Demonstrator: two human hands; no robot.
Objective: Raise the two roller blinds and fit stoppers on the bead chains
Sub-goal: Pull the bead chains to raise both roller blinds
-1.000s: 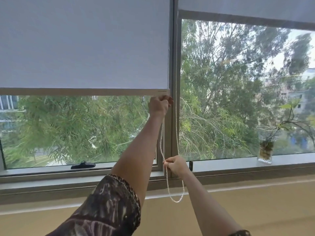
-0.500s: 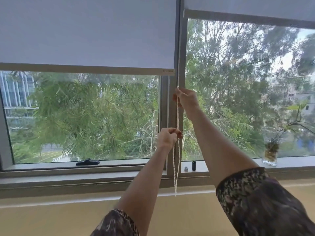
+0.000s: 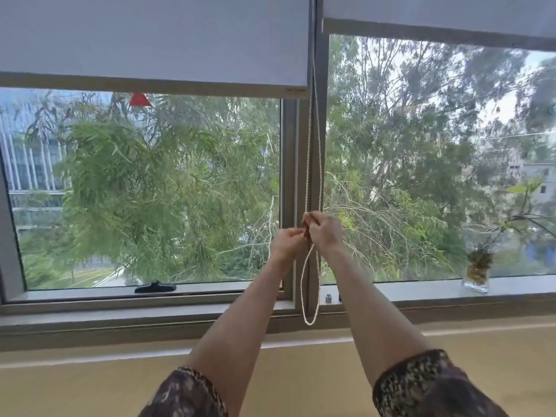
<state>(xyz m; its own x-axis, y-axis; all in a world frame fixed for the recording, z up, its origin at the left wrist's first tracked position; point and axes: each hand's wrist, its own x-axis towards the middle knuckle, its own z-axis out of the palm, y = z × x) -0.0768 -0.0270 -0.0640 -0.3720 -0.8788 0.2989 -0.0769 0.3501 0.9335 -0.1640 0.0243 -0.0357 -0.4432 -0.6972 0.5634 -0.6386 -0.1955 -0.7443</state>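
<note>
A: The blinds?
B: Left blind point(image 3: 150, 40), pale grey, is partly raised; right blind point(image 3: 436, 13) sits higher, near the top.
A: The chain?
B: A white bead chain point(image 3: 307, 164) hangs between them as a loop, its bottom at sill level.
A: Stoppers?
B: One small grey stopper point(image 3: 328, 298) stands on the sill, just right of the loop.

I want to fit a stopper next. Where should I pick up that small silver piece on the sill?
Pinch the silver piece by its round sides, coming from above. It seems to stand upright on the sill, right of the bead chain, with its top free.
</note>
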